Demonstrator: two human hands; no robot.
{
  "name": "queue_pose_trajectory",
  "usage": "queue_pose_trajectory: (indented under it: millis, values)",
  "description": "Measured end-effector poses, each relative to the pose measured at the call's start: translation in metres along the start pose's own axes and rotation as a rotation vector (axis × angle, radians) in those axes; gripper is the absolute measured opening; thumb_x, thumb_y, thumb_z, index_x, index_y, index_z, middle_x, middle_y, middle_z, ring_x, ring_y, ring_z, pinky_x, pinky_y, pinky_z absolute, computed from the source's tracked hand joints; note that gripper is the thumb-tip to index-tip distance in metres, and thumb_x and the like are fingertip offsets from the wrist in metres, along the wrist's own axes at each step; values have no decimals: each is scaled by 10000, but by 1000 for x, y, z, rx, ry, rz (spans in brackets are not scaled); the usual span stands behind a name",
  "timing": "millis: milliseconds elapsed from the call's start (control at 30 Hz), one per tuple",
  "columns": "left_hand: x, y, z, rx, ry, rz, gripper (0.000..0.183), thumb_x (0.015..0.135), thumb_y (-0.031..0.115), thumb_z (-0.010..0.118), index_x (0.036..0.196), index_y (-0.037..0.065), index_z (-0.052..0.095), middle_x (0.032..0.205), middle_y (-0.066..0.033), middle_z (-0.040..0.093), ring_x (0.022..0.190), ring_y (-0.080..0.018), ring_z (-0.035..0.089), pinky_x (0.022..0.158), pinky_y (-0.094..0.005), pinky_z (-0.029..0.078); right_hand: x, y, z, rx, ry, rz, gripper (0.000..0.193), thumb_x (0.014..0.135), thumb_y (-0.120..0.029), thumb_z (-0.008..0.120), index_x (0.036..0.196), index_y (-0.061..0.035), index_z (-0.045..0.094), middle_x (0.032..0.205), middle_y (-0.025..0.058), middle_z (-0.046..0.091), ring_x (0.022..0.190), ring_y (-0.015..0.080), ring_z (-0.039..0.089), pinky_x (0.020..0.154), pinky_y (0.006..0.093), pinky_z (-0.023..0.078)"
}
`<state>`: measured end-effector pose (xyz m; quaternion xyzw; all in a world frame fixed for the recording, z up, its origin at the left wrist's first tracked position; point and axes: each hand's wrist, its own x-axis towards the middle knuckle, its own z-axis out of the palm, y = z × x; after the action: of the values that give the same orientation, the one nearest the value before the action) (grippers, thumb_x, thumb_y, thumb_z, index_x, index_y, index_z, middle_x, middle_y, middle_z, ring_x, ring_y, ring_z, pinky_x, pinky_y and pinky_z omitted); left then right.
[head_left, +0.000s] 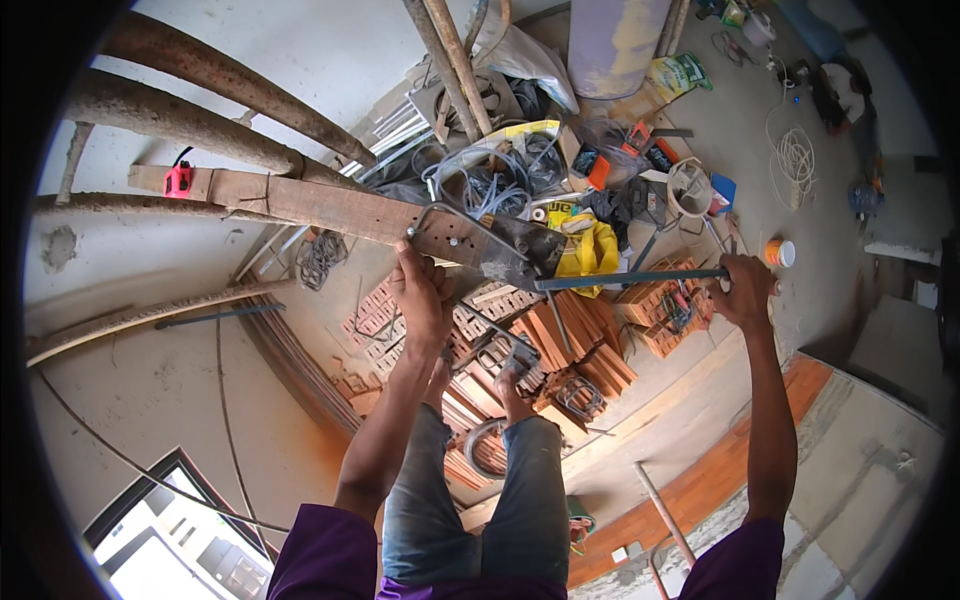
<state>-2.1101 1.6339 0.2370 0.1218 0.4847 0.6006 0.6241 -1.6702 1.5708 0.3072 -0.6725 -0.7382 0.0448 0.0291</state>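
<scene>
A wooden board (320, 208) juts out in front of me at chest height, with pins and holes near its right end. My left hand (422, 292) is closed at the board's near edge, fingers curled around a thin bent steel rod (470, 217) that lies over the board's end. How much of the rod sits inside the fist is hidden. My right hand (744, 292) is wrapped around the far end of a long dark metal bar (635, 278), held out to the right. The bar's other end reaches the board's right end, beside the rod.
A pink tape measure (178, 181) sits on the board's left part. Rusty poles (230, 85) cross at upper left. Below are stacked orange bricks (570, 330) and bent steel pieces (580, 397). Bags, hoses (485, 180) and a white bucket (690, 187) clutter the floor ahead.
</scene>
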Motion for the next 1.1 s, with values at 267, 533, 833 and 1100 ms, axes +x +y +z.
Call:
queue_pose_trajectory:
  millis: [267, 533, 833, 1100]
  values:
    - [6, -2, -8, -8, -48, 3, 432, 1020, 395, 471, 678, 177, 322, 539, 73, 239, 439, -37, 181, 386, -225, 166, -70, -56, 4, 53, -13, 277, 340, 723, -310, 770, 704, -50, 552, 636, 119, 550, 598, 314, 569, 586, 426, 421]
    - [1, 3, -4, -29, -51, -52, 430, 1016, 401, 477, 693, 166, 316, 550, 63, 241, 452, -44, 192, 399, -227, 179, -102, -78, 4, 7, 24, 373, 393, 743, -376, 770, 697, -56, 546, 591, 84, 538, 567, 288, 570, 556, 408, 423]
    - [5, 3, 0, -27, -76, -100, 440, 1018, 410, 469, 690, 161, 314, 548, 55, 228, 462, -61, 194, 414, -238, 201, -69, -47, -6, -14, 35, 234, 333, 682, -303, 798, 726, -64, 571, 662, 89, 573, 641, 298, 578, 632, 417, 429]
    - [5, 9, 4, -37, -29, -94, 447, 1014, 415, 476, 678, 160, 329, 534, 51, 230, 452, -67, 177, 411, -243, 206, -55, -24, 8, 52, 73, 88, 318, 659, -277, 802, 714, -76, 562, 662, 101, 559, 659, 306, 575, 619, 433, 418]
